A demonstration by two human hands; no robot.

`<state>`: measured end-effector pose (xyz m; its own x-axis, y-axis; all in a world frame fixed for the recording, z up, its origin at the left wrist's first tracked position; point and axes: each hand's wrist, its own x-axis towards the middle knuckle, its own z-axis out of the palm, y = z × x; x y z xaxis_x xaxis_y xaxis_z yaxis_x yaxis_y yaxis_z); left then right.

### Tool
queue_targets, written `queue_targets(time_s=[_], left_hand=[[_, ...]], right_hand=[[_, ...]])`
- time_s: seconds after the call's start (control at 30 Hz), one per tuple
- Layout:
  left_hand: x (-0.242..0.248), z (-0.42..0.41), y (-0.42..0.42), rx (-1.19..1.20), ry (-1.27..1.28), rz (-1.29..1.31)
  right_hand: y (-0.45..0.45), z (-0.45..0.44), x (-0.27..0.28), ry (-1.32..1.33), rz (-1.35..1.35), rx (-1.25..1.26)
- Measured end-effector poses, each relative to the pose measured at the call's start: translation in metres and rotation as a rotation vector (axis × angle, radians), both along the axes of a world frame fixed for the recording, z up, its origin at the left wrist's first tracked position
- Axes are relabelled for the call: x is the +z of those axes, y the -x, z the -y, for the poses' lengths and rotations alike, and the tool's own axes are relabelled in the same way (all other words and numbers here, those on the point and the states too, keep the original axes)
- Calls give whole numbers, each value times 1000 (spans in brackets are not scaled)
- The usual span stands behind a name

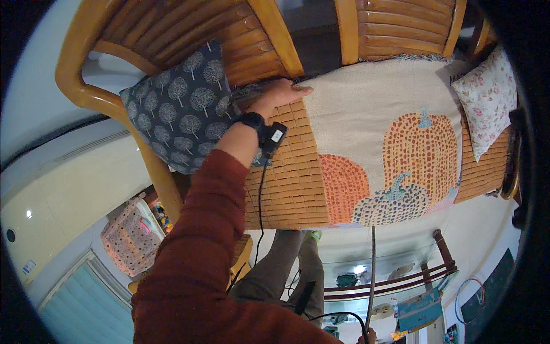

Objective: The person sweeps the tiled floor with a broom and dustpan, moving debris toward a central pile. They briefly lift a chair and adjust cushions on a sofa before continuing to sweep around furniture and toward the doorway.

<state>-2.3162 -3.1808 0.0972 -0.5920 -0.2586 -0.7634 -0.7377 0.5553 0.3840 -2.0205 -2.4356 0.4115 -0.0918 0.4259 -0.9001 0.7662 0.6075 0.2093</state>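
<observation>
My left hand (284,95), with a dark watch on its wrist, reaches to the back edge of the bench seat. It rests where a bamboo mat (285,189) meets a cream throw with pumpkin patterns (343,116). Its thumb points right; its fingertips are hard to see at the back edge. A dark tree-print cushion (176,112) lies just left of that forearm. At the bottom edge, my right hand (370,336) is partly in view, closed round a thin pole (372,275), whose far end passes out of sight at the seat's front edge.
The bench has a wooden slatted back (401,28) and a curved wooden armrest (92,96). A floral cushion (487,103) lies at the right end. A black device (273,139) by my left wrist trails a cable. Behind my legs is a glass-topped table (386,292).
</observation>
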Motion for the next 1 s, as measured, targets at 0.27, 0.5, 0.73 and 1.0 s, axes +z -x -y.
queue_targets(time_s=[0.27, 0.5, 0.73, 1.0], left_hand=[[24, 6, -8, -181, 9, -159], [30, -4, 16, -137, -28, 164], [35, -101, 75, -288, 421, -450], [-4, -177, 164, -286, 432, -472]], right_hand=[[-2, 13, 4, 67, -55, -16], [-4, -11, -5, 44, 133, 226], [-18, -59, -30, 11, 77, 67], [-4, -54, -38, -25, 108, 15]])
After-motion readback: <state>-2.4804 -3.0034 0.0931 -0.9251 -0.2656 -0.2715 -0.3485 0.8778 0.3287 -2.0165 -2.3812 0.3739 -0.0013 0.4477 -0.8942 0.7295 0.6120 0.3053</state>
